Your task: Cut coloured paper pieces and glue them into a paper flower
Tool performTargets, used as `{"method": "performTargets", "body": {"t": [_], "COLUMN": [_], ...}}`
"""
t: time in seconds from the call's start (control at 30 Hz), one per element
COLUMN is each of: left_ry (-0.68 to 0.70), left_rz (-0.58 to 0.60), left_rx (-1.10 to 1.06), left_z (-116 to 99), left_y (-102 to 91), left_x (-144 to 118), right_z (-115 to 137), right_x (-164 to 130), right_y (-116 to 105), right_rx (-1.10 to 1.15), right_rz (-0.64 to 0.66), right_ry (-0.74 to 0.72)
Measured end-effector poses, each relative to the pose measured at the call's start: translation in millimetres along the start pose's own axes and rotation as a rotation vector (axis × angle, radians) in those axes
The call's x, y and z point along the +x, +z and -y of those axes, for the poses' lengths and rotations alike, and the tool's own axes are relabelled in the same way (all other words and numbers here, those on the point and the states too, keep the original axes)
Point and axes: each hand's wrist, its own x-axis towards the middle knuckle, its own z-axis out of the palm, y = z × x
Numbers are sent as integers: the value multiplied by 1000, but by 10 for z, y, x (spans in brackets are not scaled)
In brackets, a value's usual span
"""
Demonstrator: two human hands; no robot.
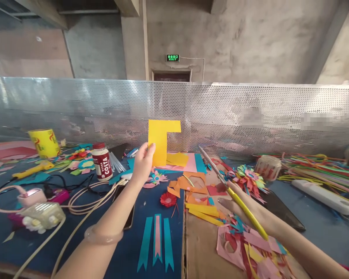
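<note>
My left hand (pixel 144 161) is closed, thumb in front, on a piece of yellow paper (pixel 157 141) held upright above the table; a notch is cut from its lower right. On the right, my right hand (pixel 234 201) holds yellow-handled scissors (pixel 246 213), their metal blades pointing up and left, apart from the paper. Below the hands lie blue paper strips with notched ends (pixel 145 244), the middle one topped with pink. A red paper flower (pixel 168 199) sits above them. Orange paper scraps (pixel 193 182) and yellow strips (pixel 203 210) lie near my right hand.
A Costa bottle (pixel 102 162), yellow roll (pixel 44 143), glue gun (pixel 33 169) and cables (pixel 84 199) occupy the left. A glass jar (pixel 268 168), white power strip (pixel 325 197) and colourful thin stems (pixel 322 166) are on the right. A perforated metal panel (pixel 104 108) stands behind.
</note>
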Motion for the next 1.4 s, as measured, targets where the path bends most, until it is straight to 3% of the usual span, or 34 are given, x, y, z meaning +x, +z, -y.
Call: {"method": "performTargets", "body": {"t": [0.1,0.2,0.33,0.43,0.67,0.97,1.4], "left_ry": [32,90,175,191,259,318,325], "left_rz": [-8,-65,-86,-128,-189,-184,-156], "left_rx": [58,106,156,168,214,235,266], "left_z": [12,-18,-61,-75,-75,-102,-153], "left_y": [25,50,43,14,-24,56,108], "left_x": [-54,-109,-131,-122,-127,-172,-239], "right_z": [187,413,665,822,967,834,835], "right_x": [109,251,377,371,261,312,336], "right_y": [191,487,855,990,1088,1179,1160], "right_rx": [98,290,594,549,374,341,397], "right_rz": [-85,-126,-55,-42,-84,-71,-115], "right_ry": [18,129,246,224,142,101,84]}}
